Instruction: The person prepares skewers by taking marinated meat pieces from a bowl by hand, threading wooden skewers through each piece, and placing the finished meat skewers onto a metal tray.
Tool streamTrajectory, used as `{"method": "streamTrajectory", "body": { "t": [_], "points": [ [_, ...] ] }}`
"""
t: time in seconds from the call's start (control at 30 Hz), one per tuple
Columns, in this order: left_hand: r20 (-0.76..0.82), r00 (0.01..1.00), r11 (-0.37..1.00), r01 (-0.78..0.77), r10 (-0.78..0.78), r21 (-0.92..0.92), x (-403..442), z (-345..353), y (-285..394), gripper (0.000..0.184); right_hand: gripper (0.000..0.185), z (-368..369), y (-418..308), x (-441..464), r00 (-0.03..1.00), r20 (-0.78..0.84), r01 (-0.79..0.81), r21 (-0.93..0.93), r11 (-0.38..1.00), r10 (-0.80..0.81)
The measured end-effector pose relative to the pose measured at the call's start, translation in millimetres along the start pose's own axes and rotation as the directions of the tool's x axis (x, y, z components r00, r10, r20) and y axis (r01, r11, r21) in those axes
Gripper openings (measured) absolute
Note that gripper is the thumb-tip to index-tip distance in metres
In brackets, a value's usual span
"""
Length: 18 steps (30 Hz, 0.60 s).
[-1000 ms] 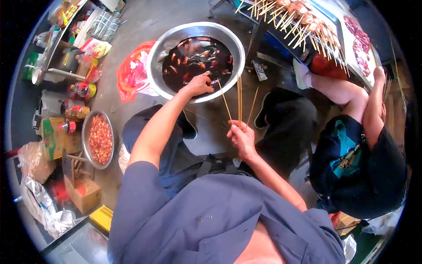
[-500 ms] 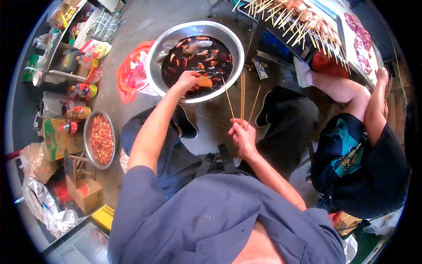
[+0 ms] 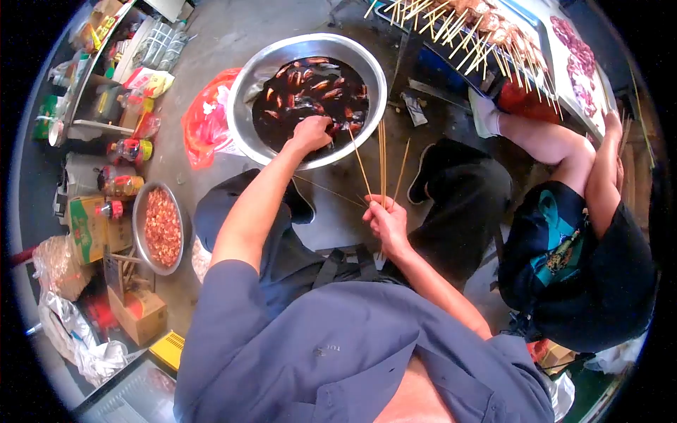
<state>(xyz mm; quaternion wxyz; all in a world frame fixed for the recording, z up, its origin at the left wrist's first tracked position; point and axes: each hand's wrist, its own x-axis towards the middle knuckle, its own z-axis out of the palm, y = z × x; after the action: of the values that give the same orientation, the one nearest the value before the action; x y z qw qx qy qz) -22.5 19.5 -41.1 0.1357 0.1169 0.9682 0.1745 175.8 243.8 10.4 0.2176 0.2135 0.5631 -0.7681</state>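
Observation:
A large metal basin (image 3: 378, 77) stands on the floor in front of me, holding dark liquid with several brownish pieces of food (image 3: 321, 85) in it. My left hand (image 3: 311, 134) reaches over its near rim, fingertips dipped in the liquid. Those fingertips are hidden, so whether they grip anything is unclear. To the right, my right hand (image 3: 387, 220) is closed around several thin wooden skewers (image 3: 383, 166). The skewers point up and fan apart toward the basin's near right edge, their visible tips bare.
Left of the basin lies a red plastic bag (image 3: 205, 127). A metal bowl of reddish chopped food (image 3: 163, 225) sits beside bottles (image 3: 130, 150) and boxes. At right, a seated person's arm (image 3: 605, 169) reaches to a table with skewered meat (image 3: 486, 25) and raw meat (image 3: 575, 60).
The orange-brown piece seen in my left hand is out of sight, and that hand has dipped lower into the liquid. My right hand keeps its hold on the skewers.

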Motion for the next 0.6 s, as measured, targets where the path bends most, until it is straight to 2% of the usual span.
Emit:
{"method": "streamTrajectory", "body": {
  "t": [0.07, 0.13, 0.17, 0.2, 0.23, 0.27, 0.3, 0.33, 0.4, 0.43, 0.6],
  "points": [
    [0.059, 0.998, 1.000, 0.018, -0.019, 0.018, 1, 0, 4, 0.037, 0.022, -1, 0, 0, 1.000, 0.002, -0.001, -0.009, 1.000, 0.001],
    [0.062, 0.993, 0.987, 0.107, -0.100, -0.124, -3, -6, 8, 0.033, 0.022, 0, -1, 0, 1.000, 0.015, 0.009, -0.003, 1.000, -0.009],
    [0.020, 0.998, 0.971, 0.070, -0.067, -0.228, 5, 7, -9, 0.032, 0.022, 1, -1, 0, 1.000, 0.016, 0.009, -0.002, 1.000, -0.009],
    [-0.074, 0.993, 0.936, 0.063, -0.094, -0.346, 3, 6, -10, 0.023, 0.021, 1, -1, -1, 1.000, 0.017, 0.010, 0.005, 1.000, -0.010],
    [0.027, 0.993, 0.770, 0.109, -0.119, -0.629, 3, 4, -13, 0.019, 0.021, 1, -1, -1, 1.000, 0.017, 0.012, 0.011, 1.000, -0.012],
    [0.129, 0.986, 0.519, 0.167, -0.110, -0.838, 3, 2, -15, 0.017, 0.021, 1, -1, -1, 1.000, 0.019, 0.012, 0.011, 1.000, -0.012],
    [0.222, 0.957, 0.354, 0.277, -0.189, -0.893, -1, -4, -10, 0.015, 0.021, 1, 0, -1, 1.000, 0.018, 0.012, 0.016, 1.000, -0.012],
    [0.219, 0.957, 0.355, 0.276, -0.192, -0.894, -4, -11, -9, 0.015, 0.020, 2, 0, -1, 1.000, 0.019, 0.013, 0.021, 1.000, -0.014],
    [0.343, 0.924, -0.044, 0.341, -0.169, -0.939, -10, -22, -8, 0.021, 0.020, 3, 0, 0, 1.000, 0.024, 0.007, 0.014, 1.000, -0.008],
    [0.332, 0.938, -0.063, 0.327, -0.100, -0.943, -15, -27, -10, 0.025, 0.020, 4, -1, 0, 1.000, 0.024, 0.000, 0.006, 1.000, 0.000],
    [0.232, 0.970, -0.038, 0.230, -0.066, -0.972, -30, -37, 1, 0.027, 0.020, 12, -6, 2, 0.999, 0.034, 0.005, -0.015, 1.000, -0.005]
  ]
}}
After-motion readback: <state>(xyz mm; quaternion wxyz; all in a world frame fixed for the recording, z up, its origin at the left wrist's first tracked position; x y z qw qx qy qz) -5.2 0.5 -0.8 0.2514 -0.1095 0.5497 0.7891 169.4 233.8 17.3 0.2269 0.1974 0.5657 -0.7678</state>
